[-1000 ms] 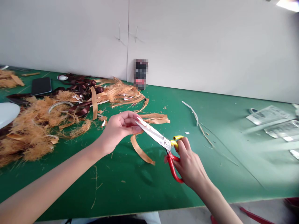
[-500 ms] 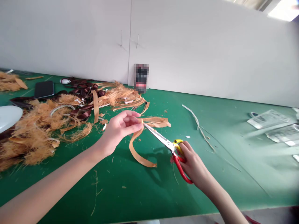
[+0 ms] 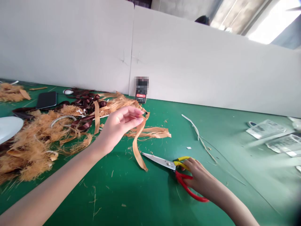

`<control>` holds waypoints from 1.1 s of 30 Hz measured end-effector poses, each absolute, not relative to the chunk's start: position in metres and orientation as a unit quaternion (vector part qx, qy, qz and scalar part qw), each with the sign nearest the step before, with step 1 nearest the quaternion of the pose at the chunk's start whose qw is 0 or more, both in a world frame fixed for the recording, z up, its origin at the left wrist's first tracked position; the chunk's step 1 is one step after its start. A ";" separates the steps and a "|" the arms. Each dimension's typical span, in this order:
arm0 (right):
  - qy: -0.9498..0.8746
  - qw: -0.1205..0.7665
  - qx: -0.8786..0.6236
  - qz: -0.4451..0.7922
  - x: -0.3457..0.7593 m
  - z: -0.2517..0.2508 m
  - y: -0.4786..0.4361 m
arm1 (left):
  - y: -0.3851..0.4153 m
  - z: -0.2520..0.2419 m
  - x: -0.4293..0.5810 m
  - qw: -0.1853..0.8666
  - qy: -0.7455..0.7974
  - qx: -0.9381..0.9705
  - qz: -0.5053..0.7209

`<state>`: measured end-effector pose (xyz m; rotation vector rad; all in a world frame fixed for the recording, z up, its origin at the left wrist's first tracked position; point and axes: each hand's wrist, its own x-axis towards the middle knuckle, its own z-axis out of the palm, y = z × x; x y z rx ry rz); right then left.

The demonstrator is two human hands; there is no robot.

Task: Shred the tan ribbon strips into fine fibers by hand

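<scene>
Broadly, a green worktop runs below everything, its back edge meeting a white partition. Toward the worktop's left edge sprawls a heap of frayed tan fibre. Well in from the back edge are scissors, blades together, the right hand wrapped around their handles. A curved tan ribbon hangs near the scissors' tip, its top end pinched between the left hand's thumb and fingers. At the back edge stands a phone.
</scene>
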<state>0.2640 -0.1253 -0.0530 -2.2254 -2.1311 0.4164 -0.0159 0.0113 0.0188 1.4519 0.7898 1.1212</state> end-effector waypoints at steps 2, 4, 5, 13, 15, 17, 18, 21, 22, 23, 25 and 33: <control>-0.684 0.005 -0.717 0.137 0.256 -0.035 -0.120 | 0.011 0.022 -0.013 0.540 0.327 0.618 0.468; -0.670 0.001 -0.733 0.120 0.241 -0.012 -0.110 | 0.010 0.024 -0.010 0.539 0.321 0.628 0.461; -0.664 0.028 -0.739 0.113 0.231 0.001 -0.103 | 0.009 0.026 -0.009 0.536 0.319 0.633 0.457; -0.653 0.308 -0.656 0.221 0.153 0.074 -0.051 | 0.007 0.029 -0.004 0.541 0.322 0.645 0.434; -0.671 0.339 -0.619 0.225 0.148 0.076 -0.047 | 0.006 0.031 -0.004 0.548 0.336 0.633 0.432; -0.685 0.353 -0.602 0.210 0.148 0.076 -0.046 | 0.006 0.033 -0.004 0.552 0.352 0.621 0.432; -0.690 0.353 -0.600 0.199 0.149 0.075 -0.045 | 0.006 0.034 -0.004 0.554 0.357 0.616 0.431; -0.705 0.342 -0.591 0.192 0.152 0.073 -0.045 | 0.005 0.037 -0.004 0.572 0.352 0.609 0.421; -0.707 0.341 -0.586 0.202 0.153 0.073 -0.045 | 0.005 0.038 -0.004 0.584 0.343 0.608 0.414; -0.707 0.342 -0.580 0.217 0.154 0.074 -0.045 | 0.006 0.038 -0.004 0.600 0.332 0.606 0.403; -0.696 0.349 -0.568 0.267 0.156 0.074 -0.043 | 0.007 0.038 -0.006 0.639 0.305 0.595 0.381; -0.607 0.388 -0.554 0.417 0.165 0.073 -0.036 | 0.015 0.040 -0.015 0.735 0.239 0.496 0.396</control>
